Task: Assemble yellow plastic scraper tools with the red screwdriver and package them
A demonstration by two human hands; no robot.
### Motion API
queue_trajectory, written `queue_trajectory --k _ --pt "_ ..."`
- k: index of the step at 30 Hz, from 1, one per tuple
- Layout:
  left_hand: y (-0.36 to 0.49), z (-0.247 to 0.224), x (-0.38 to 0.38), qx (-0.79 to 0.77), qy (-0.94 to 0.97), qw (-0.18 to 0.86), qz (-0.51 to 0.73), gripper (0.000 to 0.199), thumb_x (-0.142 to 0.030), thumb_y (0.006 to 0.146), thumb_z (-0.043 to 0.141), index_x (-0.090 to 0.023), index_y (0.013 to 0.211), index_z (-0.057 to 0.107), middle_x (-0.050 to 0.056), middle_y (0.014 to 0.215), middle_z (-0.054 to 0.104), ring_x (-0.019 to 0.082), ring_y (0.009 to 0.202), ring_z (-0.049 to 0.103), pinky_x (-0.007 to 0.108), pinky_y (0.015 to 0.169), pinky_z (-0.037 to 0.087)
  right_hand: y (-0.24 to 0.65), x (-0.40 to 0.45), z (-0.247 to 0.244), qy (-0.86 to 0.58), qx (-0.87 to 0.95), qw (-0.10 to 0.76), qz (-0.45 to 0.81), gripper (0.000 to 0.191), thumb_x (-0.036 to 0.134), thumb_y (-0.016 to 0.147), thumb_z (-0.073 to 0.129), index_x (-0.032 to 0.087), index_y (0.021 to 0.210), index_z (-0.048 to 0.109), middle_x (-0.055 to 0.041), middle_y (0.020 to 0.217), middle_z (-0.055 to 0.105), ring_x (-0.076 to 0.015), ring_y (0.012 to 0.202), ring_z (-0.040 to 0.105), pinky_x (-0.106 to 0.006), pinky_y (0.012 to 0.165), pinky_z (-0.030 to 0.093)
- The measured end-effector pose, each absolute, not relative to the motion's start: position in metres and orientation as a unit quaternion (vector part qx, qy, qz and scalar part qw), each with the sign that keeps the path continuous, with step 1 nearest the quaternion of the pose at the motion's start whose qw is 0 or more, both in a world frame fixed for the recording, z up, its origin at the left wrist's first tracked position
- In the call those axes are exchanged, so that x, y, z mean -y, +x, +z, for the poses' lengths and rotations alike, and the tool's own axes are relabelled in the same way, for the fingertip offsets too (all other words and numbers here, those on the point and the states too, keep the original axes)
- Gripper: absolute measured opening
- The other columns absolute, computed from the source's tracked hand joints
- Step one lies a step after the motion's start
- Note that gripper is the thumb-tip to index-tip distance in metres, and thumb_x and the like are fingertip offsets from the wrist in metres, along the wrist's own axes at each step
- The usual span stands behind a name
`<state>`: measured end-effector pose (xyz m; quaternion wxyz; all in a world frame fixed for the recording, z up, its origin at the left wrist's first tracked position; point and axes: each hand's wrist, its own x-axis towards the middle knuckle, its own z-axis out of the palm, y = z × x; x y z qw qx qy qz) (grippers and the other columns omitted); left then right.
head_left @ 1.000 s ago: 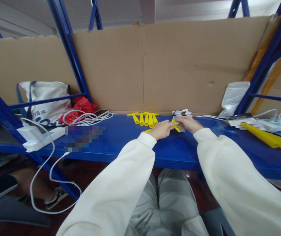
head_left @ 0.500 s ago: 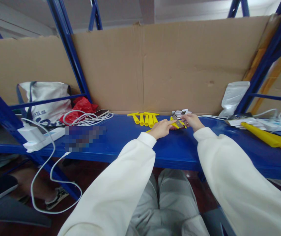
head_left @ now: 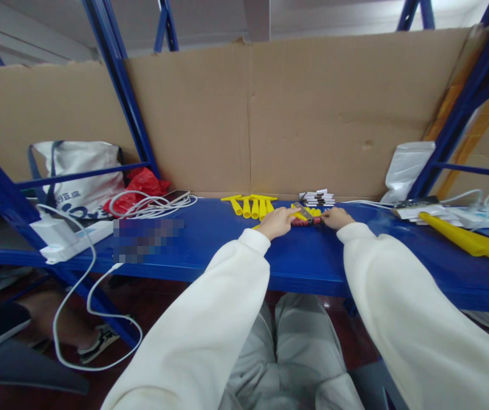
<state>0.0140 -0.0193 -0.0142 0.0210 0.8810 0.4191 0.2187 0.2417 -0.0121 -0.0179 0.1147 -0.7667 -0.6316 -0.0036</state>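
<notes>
My left hand (head_left: 277,222) is closed on a yellow scraper with a grey blade (head_left: 302,212), over the blue table. My right hand (head_left: 337,218) has its fingers pinched together at the right end of some red and black pieces (head_left: 306,221); what lies between its fingertips is too small to make out. Short yellow parts (head_left: 314,212) show between the hands. Several yellow T-shaped handles (head_left: 255,208) lie in a row behind my left hand. A stack of small white packets (head_left: 317,198) is behind the scraper.
Power strips stand at left (head_left: 77,241) and right (head_left: 484,217), with white cables (head_left: 154,206). A cloth bag (head_left: 84,176) and red plastic bag (head_left: 144,185) sit back left. A long yellow wrapped item (head_left: 467,237) lies right. Cardboard (head_left: 304,114) stands behind.
My right hand has moved down off the yellow scraper and away from the white packets. The scraper has shifted slightly left with my left hand, uncovering short yellow parts and red and black pieces.
</notes>
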Motion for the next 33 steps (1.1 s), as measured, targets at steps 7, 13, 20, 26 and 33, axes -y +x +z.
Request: queue_trajectory --k 7,13,20,26,33 --pt "0.014 -0.0136 0.0207 -0.423 0.88 0.02 0.217 0.045 -0.028 0.102 0.047 -0.03 0.147 0.058 0.008 0.135 0.069 0.026 0.125 0.064 0.039 0.105 0.05 0.2429 0.0124 -0.0175 -0.765 0.638 0.082 -0.015 0.035 0.03 0.09 0.057 0.023 0.114 0.081 -0.0162 0.124 0.073 -0.0347 0.122 0.065 -0.043 0.098 0.053" --pt "0.0137 -0.0138 0.0202 -0.42 0.881 0.02 0.218 0.045 -0.028 0.102 0.047 -0.032 0.146 0.058 0.007 0.136 0.069 0.026 0.125 0.063 0.039 0.105 0.05 0.2422 0.0149 -0.0163 -0.756 0.651 0.06 -0.025 0.034 0.037 0.091 0.058 0.024 0.112 0.081 -0.0142 0.128 0.072 -0.0335 0.123 0.064 -0.043 0.098 0.052" --pt "0.0134 -0.0129 0.0219 -0.425 0.879 0.027 0.215 0.046 -0.028 0.102 0.047 -0.032 0.147 0.057 0.006 0.136 0.069 0.025 0.125 0.063 0.038 0.105 0.05 0.2361 0.0164 -0.0155 -0.76 0.646 0.062 -0.033 0.033 0.036 0.093 0.057 0.018 0.109 0.08 -0.0186 0.121 0.074 -0.0333 0.121 0.066 -0.04 0.096 0.051" --pt "0.0132 -0.011 0.0243 -0.428 0.878 0.026 0.211 0.046 -0.027 0.102 0.047 -0.032 0.147 0.057 0.007 0.135 0.069 0.026 0.125 0.063 0.038 0.104 0.05 0.2382 0.0115 -0.0184 -0.771 0.633 0.047 -0.048 0.034 0.02 0.094 0.049 0.014 0.107 0.079 -0.0191 0.115 0.076 -0.0294 0.113 0.07 -0.034 0.092 0.052" --pt "0.0131 -0.0121 0.0235 -0.424 0.88 0.023 0.214 0.046 -0.027 0.102 0.046 -0.032 0.147 0.057 0.006 0.135 0.069 0.025 0.125 0.063 0.038 0.104 0.051 0.2413 0.0128 -0.0168 -0.792 0.603 0.081 -0.04 0.035 0.019 0.087 0.054 0.012 0.111 0.078 -0.0202 0.114 0.076 -0.0298 0.11 0.071 -0.032 0.084 0.053"
